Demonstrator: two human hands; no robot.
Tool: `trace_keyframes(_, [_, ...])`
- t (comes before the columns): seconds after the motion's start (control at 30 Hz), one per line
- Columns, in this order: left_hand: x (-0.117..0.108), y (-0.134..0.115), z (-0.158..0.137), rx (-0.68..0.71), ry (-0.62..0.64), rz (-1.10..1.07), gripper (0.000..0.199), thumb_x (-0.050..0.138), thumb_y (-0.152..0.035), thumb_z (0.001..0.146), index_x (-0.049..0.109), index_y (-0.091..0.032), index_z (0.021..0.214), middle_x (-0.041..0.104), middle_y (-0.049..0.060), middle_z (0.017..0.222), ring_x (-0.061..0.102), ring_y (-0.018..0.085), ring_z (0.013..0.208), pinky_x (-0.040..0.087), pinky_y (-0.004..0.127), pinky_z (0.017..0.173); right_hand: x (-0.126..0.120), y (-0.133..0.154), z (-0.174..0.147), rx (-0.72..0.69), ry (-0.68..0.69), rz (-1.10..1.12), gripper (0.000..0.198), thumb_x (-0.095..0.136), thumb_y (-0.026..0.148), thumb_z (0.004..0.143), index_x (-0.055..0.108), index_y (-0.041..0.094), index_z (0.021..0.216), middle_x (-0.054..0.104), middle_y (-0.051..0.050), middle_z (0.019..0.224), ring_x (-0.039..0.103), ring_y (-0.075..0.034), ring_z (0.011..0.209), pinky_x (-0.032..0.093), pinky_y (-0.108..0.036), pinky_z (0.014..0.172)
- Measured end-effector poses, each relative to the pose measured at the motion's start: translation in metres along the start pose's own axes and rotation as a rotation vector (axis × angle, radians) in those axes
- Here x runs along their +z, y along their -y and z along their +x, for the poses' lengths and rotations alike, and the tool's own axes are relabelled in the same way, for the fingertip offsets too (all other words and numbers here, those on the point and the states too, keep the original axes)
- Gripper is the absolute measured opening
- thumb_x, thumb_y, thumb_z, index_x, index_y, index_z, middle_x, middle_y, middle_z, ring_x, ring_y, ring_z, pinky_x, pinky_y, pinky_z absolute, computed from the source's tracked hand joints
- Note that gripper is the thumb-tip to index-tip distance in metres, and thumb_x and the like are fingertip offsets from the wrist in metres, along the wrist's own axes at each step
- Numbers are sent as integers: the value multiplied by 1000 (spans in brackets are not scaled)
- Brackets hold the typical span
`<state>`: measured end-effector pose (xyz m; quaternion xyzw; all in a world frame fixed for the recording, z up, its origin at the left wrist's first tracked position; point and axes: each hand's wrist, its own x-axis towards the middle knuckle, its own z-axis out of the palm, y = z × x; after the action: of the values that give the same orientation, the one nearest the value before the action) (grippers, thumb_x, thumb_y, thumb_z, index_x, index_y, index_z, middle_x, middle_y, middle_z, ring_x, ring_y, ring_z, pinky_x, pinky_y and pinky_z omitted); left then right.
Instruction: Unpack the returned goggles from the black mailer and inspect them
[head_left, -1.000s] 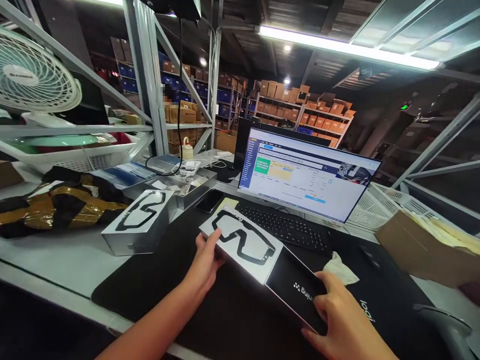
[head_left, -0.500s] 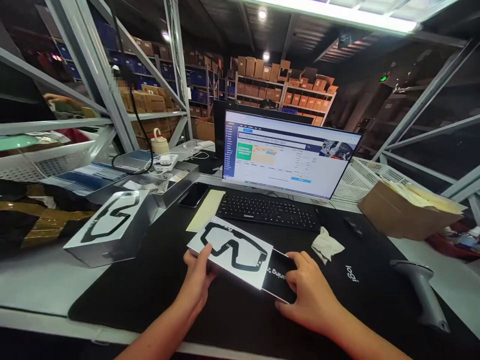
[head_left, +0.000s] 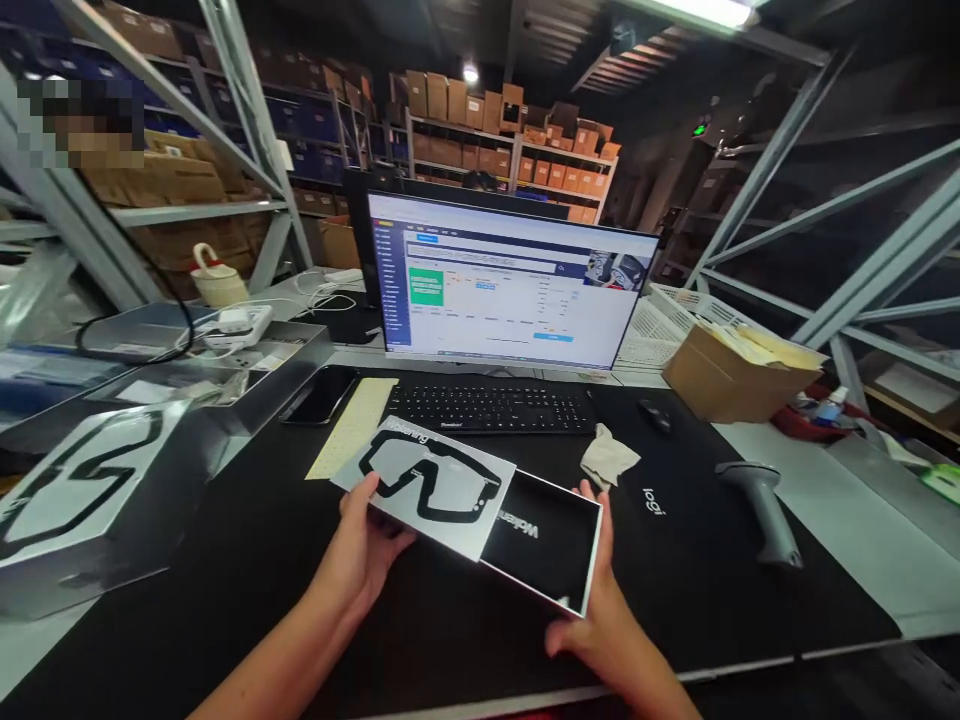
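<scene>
Both my hands hold a flat product box above the black desk mat (head_left: 675, 590). Its silver sleeve (head_left: 427, 485), printed with a black goggle outline, is gripped at the near left corner by my left hand (head_left: 360, 550). A black inner box (head_left: 544, 540) with white lettering sticks out of the sleeve's right end. My right hand (head_left: 600, 620) supports that black box from below, with fingers along its right edge. The box is tilted, its right end nearer to me.
A keyboard (head_left: 491, 408) and a lit monitor (head_left: 510, 285) stand behind the box. A phone (head_left: 319, 395), a second silver goggle box (head_left: 82, 500), a cloth (head_left: 609, 455), a mouse (head_left: 655, 415), a barcode scanner (head_left: 761, 505) and a cardboard box (head_left: 735, 375) lie around.
The black inner box now sticks out farther from the sleeve. My right hand has shifted from on top of it to underneath it. The view has swung to the right.
</scene>
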<state>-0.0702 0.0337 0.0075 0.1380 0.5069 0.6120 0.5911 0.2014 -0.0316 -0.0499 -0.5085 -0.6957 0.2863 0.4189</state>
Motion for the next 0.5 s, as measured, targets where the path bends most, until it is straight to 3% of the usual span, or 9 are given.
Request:
trace_keyframes(0.1, [11, -2, -3, 108, 84, 42, 26, 57, -35, 94, 58, -31, 120, 66, 2, 123, 66, 20, 100, 60, 37, 80, 36, 3, 14, -38, -19, -188, 175, 86, 80, 45, -41, 18, 147, -22, -30, 160, -6, -50, 149, 17, -68, 119])
trace_keyframes(0.2, [17, 2, -10, 183, 147, 87, 40, 63, -32, 90, 55, -35, 130, 67, 1, 125, 67, 22, 105, 60, 36, 84, 64, 10, 25, -103, -41, -311, 182, 92, 74, 41, -47, 14, 142, -35, -33, 153, -14, -57, 143, 16, -76, 114])
trace_keyframes(0.3, [20, 7, -15, 70, 147, 99, 35, 58, -38, 93, 60, -30, 127, 71, 3, 116, 70, 24, 99, 61, 38, 82, 77, 30, 23, -33, -105, -323, 180, 93, 72, 44, -46, 13, 143, -31, -33, 155, -12, -59, 144, 20, -78, 112])
trace_keyframes(0.4, [21, 2, -13, -113, 99, 52, 32, 55, -42, 92, 68, -22, 113, 75, 7, 96, 73, 28, 88, 62, 42, 76, 69, 59, 16, -91, -98, -303, 180, 92, 74, 41, -43, 19, 146, -32, -29, 156, -9, -60, 144, 23, -79, 110])
trace_keyframes(0.5, [23, -19, -1, -161, 21, 63, 32, 64, -41, 85, 71, -19, 106, 74, 9, 79, 73, 30, 72, 62, 42, 66, 30, 74, 13, -231, 44, -267, 166, 84, 81, 51, -34, 24, 153, -26, -24, 161, 2, -57, 147, 34, -71, 110])
